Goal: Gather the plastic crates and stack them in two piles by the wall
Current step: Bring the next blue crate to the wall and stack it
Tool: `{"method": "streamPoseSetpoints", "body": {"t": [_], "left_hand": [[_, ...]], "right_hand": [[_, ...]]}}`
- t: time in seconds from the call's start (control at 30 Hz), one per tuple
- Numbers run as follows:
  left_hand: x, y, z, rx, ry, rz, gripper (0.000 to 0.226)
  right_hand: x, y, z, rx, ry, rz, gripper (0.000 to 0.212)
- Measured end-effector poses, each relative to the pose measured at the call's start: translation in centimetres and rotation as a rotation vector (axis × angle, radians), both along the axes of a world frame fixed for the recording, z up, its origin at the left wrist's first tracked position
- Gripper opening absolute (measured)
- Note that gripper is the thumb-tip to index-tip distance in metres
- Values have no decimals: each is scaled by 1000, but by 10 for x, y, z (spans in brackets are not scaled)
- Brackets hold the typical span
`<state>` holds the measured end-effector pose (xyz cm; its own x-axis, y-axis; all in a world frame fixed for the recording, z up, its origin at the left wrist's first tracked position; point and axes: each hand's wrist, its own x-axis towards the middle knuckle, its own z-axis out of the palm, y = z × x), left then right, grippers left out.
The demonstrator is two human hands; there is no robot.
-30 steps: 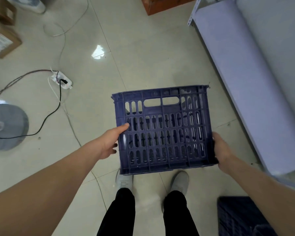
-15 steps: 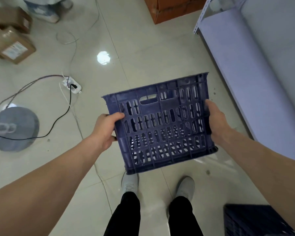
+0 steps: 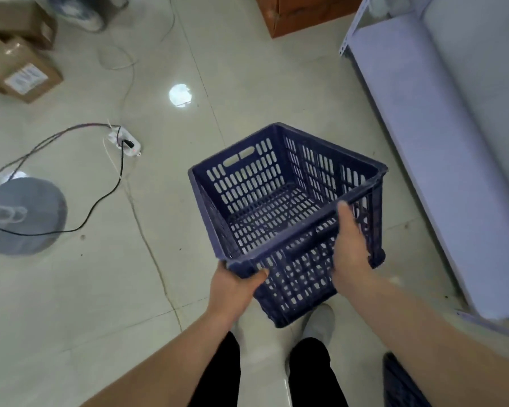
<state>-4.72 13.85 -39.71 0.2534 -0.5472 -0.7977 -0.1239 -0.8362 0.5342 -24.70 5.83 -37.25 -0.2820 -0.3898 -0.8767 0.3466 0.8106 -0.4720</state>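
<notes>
The crate (image 3: 279, 207) was held above the floor (image 3: 247, 69), open side up and tilted, in front of the person's shoes. The left hand (image 3: 232, 286) was closed on the near left corner of its rim. The right hand (image 3: 350, 248) gripped the near wall beside the handle slot. A second crate (image 3: 403, 383) lay at the lower right.

Black trousers (image 3: 315, 374), pale shoes (image 3: 319, 321), bare arms.

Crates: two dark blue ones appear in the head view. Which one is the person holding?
The blue crate at centre, gripped by the left hand and right hand, open side up. The other crate sits cut off at the bottom right edge.
</notes>
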Motion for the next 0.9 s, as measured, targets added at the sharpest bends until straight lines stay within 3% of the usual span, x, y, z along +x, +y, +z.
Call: {"method": "streamPoseSetpoints", "body": {"t": [0.07,0.13,0.23,0.33,0.43,0.5,0.6,0.73,0.9], "left_hand": [[-15,19,-2,11,1,-44,75],[-25,35,-1,12,66,-189,72],[-25,43,-4,101,124,-616,69],[-1,27,-15,208,-21,-904,61],[34,-11,-25,163,-282,-815,47],[55,-42,-33,128,-402,-692,50],[74,-86,-50,83,-491,-616,56],[66,-131,-77,55,-515,-617,70],[44,-164,-112,16,-354,-514,53]], "right_hand": [[10,1,3,-4,72,32,128],[5,-1,-3,-7,163,42,107],[-22,3,-15,-6,339,98,79],[-64,15,-31,-16,482,218,59],[-113,20,-63,19,538,260,54],[-153,19,-112,11,533,232,48],[-162,2,-122,42,509,229,50],[-160,-14,-119,71,485,247,55],[-159,-15,-151,99,464,249,63]]}}
